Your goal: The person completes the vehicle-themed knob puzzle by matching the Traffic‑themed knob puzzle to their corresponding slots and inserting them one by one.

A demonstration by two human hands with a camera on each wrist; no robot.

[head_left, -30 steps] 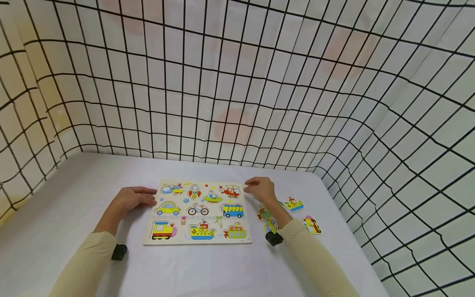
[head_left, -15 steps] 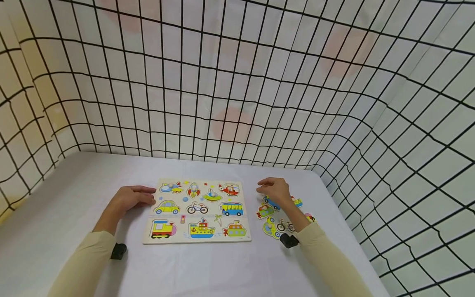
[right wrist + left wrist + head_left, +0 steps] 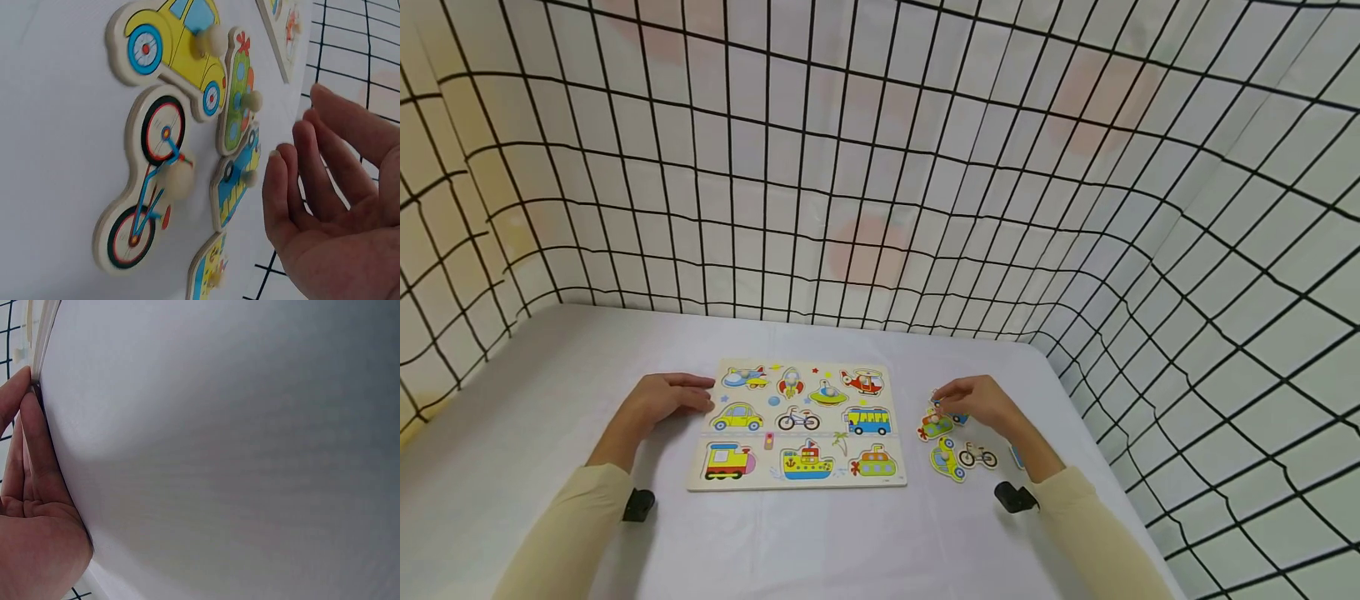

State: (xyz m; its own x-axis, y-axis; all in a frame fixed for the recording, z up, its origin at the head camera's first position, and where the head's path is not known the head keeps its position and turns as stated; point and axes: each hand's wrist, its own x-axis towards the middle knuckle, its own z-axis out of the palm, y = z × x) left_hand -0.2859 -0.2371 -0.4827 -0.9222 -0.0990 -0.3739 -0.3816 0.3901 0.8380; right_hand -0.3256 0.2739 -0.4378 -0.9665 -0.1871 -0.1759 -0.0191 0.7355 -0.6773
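My right hand moved off the top-right corner of the puzzle board to near the loose bus piece and submarine piece, right of that board. Fingers relaxed, nothing grasped. Left hand loose at its left edge.

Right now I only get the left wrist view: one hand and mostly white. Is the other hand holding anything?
Observer: No, the right hand has nothing in its fingers.
Visitor: Oh! What's lying near it?
Observer: Loose knobbed pieces, among them a bicycle piece, a yellow car piece, a green submarine piece and a blue bus piece.
Visitor: And what's that edge by my hand?
Observer: The left side of a puzzle board printed with vehicles, with the left hand at it.
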